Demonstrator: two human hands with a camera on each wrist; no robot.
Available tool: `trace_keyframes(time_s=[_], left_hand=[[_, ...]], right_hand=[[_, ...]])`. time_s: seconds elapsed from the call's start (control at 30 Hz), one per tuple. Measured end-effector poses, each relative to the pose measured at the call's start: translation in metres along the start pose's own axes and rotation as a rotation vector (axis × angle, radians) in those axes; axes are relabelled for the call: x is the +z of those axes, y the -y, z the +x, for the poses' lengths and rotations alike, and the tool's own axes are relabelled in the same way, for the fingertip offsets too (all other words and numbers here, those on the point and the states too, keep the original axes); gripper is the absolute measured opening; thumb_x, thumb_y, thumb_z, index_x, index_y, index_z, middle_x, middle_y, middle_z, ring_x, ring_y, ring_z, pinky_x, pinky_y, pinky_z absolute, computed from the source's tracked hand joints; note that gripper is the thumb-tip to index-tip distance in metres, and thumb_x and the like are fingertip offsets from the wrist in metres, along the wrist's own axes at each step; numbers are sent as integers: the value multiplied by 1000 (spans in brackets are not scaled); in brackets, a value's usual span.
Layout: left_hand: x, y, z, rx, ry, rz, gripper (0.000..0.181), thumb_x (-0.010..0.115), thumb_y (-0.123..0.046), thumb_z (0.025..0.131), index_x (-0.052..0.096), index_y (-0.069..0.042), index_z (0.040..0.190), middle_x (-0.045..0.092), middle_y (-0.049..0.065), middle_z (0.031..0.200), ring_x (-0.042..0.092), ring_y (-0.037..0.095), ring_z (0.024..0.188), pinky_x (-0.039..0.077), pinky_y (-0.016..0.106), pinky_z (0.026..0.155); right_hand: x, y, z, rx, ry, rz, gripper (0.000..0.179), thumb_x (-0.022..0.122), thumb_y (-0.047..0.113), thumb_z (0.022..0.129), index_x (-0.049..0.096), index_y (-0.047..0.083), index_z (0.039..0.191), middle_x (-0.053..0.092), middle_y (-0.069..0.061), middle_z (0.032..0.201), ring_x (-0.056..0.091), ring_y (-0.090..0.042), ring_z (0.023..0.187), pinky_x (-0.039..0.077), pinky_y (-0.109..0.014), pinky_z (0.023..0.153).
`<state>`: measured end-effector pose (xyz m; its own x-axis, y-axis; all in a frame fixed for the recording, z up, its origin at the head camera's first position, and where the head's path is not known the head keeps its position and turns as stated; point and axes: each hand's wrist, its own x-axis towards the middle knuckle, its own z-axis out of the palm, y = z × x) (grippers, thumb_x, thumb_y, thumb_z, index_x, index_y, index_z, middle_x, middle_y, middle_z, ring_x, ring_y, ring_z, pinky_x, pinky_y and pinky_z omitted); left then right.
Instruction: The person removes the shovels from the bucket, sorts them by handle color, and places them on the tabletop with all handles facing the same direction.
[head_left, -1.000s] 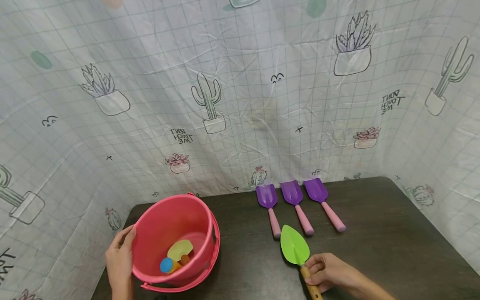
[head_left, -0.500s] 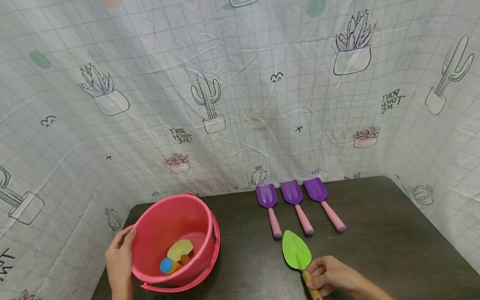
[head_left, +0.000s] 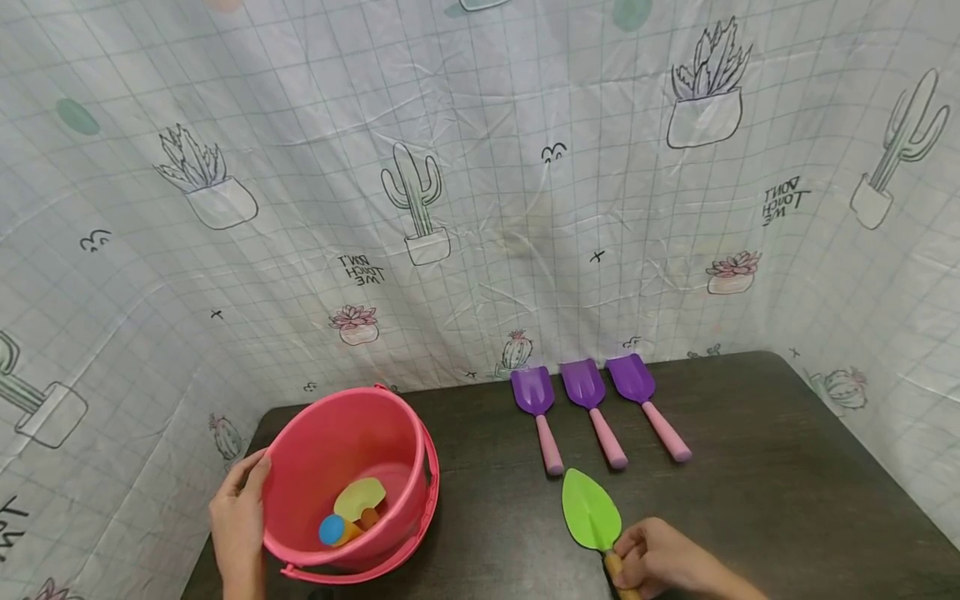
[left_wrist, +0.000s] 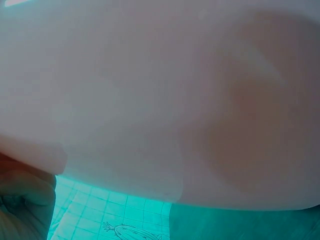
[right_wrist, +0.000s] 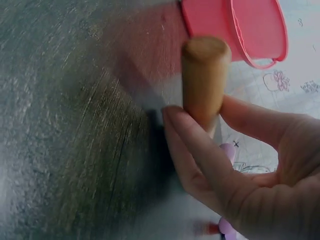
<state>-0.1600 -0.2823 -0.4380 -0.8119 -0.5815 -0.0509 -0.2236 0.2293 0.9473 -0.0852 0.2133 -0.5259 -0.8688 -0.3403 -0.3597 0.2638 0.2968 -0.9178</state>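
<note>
In the head view, my left hand (head_left: 238, 525) grips the rim of a pink bucket (head_left: 322, 442) that leans toward me, thumb on the rim. Inside the bucket lie a pale yellow curved piece (head_left: 362, 498) and a yellow piece with a blue end (head_left: 333, 530). My right hand (head_left: 656, 557) pinches the wooden handle of a green-bladed garden trowel (head_left: 590, 510), its tip pointing away from me. The handle's butt end (right_wrist: 204, 50) faces the camera in the right wrist view. The bucket's wall (left_wrist: 115, 100) fills most of the left wrist view.
Three purple toy shovels with pink handles lie in a row at the back of the dark table (head_left: 787, 483): a left one (head_left: 534, 392), a middle one (head_left: 583, 383) and a right one (head_left: 631, 379). A cactus-print curtain (head_left: 510, 208) hangs behind the table.
My right hand and the trowel have moved a little toward me, leaving a gap between the blade tip and the left shovel's handle. The left hand and bucket have stayed put.
</note>
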Motion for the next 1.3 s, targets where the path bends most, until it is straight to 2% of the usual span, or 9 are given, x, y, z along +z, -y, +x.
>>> trace_keyframes(time_s=[0.17,0.3,0.53,0.6,0.7,0.87,1.0,1.07,1.3], left_hand=[[0,0,0,10,0,-8,54,55,-44,106,62,-3,141,58,24,137,54,-12,72,47,9,60],[1,0,-1,21,-9,-16,53,56,-42,106,63,-2,140,60,23,134,55,-12,72,48,9,61],[-1,0,-1,28,-18,-27,51,60,-41,104,66,-3,137,64,-4,108,58,-9,72,50,10,61],[-2,0,0,26,-17,-31,51,60,-41,104,66,-3,137,63,-8,105,58,-9,72,50,11,61],[-2,0,0,20,-20,-36,51,60,-42,104,66,-4,137,63,-10,103,58,-9,71,50,11,61],[0,-1,-1,23,-19,-52,50,60,-42,104,66,-4,137,65,-1,110,59,-9,73,50,11,62],[1,-1,-1,31,-10,-22,52,58,-43,105,65,-3,138,63,17,127,57,-10,72,49,10,61],[1,-1,-1,31,-8,-2,53,57,-44,105,64,-4,139,61,22,132,56,-11,72,48,10,61],[0,0,-2,34,-6,3,54,56,-44,105,64,-3,139,60,24,135,55,-12,72,48,9,61]], right_hand=[[7,3,0,-27,-29,-116,10,70,-3,75,66,-3,84,63,-2,72,58,-13,63,49,-24,55],[10,7,2,-8,-60,-209,11,74,1,75,65,2,80,59,0,69,55,-13,60,46,-25,53],[10,8,2,-47,-48,-291,13,77,2,74,64,5,76,56,2,65,52,-13,59,41,-23,53],[8,9,2,-64,-39,-317,14,77,3,76,64,6,75,56,3,64,51,-12,59,39,-22,52],[5,13,2,-75,-31,-342,15,78,6,82,65,7,74,58,2,63,56,-12,54,46,-24,48],[-1,23,8,-62,-30,-384,20,76,14,93,67,9,75,61,0,63,61,-13,50,54,-31,45],[-5,30,9,-131,-51,-433,24,73,18,97,68,9,75,60,2,62,58,-11,50,51,-29,44],[-5,34,8,-177,-70,-452,26,71,19,98,68,9,75,59,4,61,56,-8,50,49,-27,45],[-3,58,8,-307,-129,-482,27,69,21,99,67,10,75,52,12,58,47,-1,49,43,-24,47]])
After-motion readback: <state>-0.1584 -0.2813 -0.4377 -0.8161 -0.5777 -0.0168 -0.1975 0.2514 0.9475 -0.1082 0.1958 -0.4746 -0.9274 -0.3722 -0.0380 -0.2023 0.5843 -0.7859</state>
